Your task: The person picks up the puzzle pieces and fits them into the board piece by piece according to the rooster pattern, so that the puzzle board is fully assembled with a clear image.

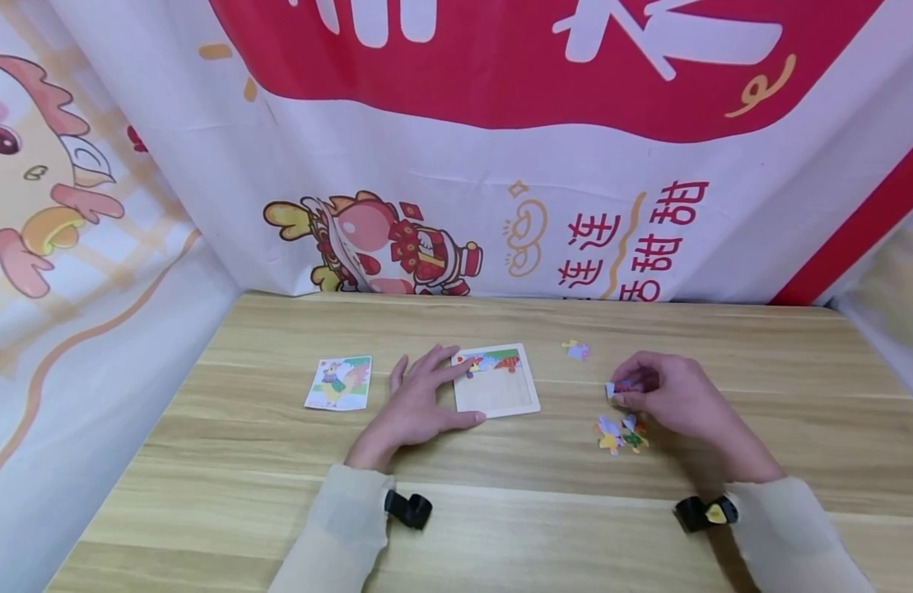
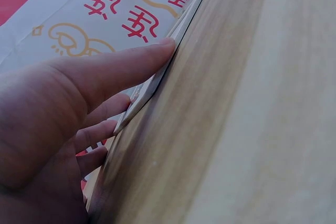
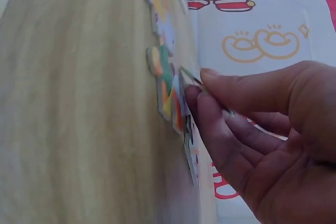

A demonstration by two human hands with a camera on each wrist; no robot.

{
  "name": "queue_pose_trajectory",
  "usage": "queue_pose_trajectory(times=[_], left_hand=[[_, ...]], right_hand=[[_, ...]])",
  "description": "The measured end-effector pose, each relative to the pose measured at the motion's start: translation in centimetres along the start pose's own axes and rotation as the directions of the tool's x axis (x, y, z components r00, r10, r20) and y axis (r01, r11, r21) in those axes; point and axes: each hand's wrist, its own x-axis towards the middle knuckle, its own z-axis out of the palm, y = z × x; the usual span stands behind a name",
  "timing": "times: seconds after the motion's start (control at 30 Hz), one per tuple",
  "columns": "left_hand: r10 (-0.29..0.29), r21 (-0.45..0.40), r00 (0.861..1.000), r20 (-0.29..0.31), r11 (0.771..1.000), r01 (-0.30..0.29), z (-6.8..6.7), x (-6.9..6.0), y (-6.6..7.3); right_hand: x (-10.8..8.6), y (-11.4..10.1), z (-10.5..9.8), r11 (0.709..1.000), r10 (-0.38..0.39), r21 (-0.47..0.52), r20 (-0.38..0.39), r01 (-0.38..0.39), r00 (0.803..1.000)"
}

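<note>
A square tray [image 1: 533, 397] lies mid-table, with joined puzzle pieces [image 1: 500, 360] along its far side and bare board nearer. My left hand [image 1: 419, 401] rests on it, fingers spread over the left side and thumb at the near edge; the left wrist view shows that thumb [image 2: 126, 69] along the rim. To the right, my right hand [image 1: 674, 391] pinches a puzzle piece [image 1: 619, 388] between thumb and fingers. In the right wrist view the hand [image 3: 262, 124] holds the piece just beyond several loose pieces [image 3: 165, 77], seen edge-on.
A picture card [image 1: 340, 383] lies left of the tray. One loose piece [image 1: 576, 350] is right of the tray, and a small cluster [image 1: 608, 434] sits nearer me, below the right hand. A printed cloth [image 1: 426, 156] hangs behind the wooden table [image 1: 500, 535].
</note>
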Motion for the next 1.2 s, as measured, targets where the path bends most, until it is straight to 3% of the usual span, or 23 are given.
queue_pose_trajectory(times=[0.23,0.53,0.8,1.13,1.2], left_hand=[[0.010,0.003,1.000,-0.004,1.000,-0.010,0.0,0.1,0.0],[0.020,0.018,1.000,-0.009,1.000,-0.020,-0.2,0.2,-0.1],[0.016,0.008,1.000,-0.010,1.000,-0.016,-0.1,0.2,-0.1],[0.014,0.004,1.000,-0.004,1.000,-0.014,-0.1,0.1,0.0],[0.015,0.004,1.000,-0.004,1.000,-0.015,-0.1,0.1,0.0]], right_hand=[[0.2,-0.7,0.0,0.992,0.081,0.093,0.022,-0.082,0.996],[0.8,-2.4,1.3,0.979,0.027,0.202,0.054,-0.037,0.998],[1.4,-4.9,3.0,0.930,-0.052,0.369,0.124,0.003,0.991],[3.4,-8.1,5.8,0.897,0.028,0.436,0.118,-0.077,0.993],[3.8,-8.6,6.4,0.901,0.028,0.428,0.108,-0.072,0.994]])
